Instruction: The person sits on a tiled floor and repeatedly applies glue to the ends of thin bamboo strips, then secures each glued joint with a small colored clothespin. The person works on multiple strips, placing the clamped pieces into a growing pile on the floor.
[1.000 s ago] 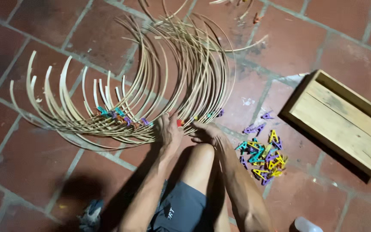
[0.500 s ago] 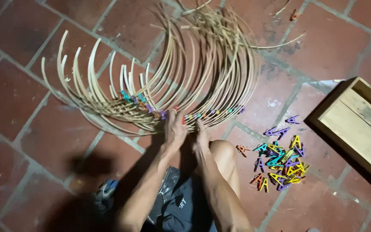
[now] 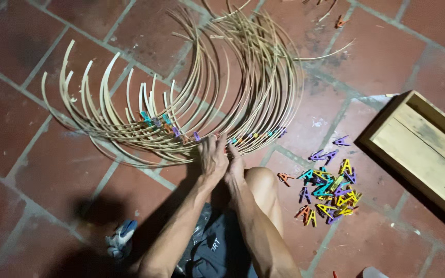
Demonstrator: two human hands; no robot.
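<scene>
A fan of curved bamboo strips [image 3: 191, 98] lies spread on the red tile floor, pinned along its lower edge by a row of small coloured clips [image 3: 163, 123]. My left hand [image 3: 211, 157] and my right hand [image 3: 235, 163] press together at that lower edge, fingers closed on the strips near the middle of the clip row. What sits between my fingertips is hidden. My bare knee [image 3: 261, 180] is just below the hands.
A heap of coloured plastic clips [image 3: 328, 190] lies on the tiles right of my knee. A shallow wooden box [image 3: 423, 149] stands at the right edge. A blue and white object [image 3: 122, 237] rests at the lower left. Loose strips lie at the top.
The view has shifted a little, with the fan and box now sitting slightly left. Both hands stay together at the clipped edge, with the right hand drawn closer to the left.
</scene>
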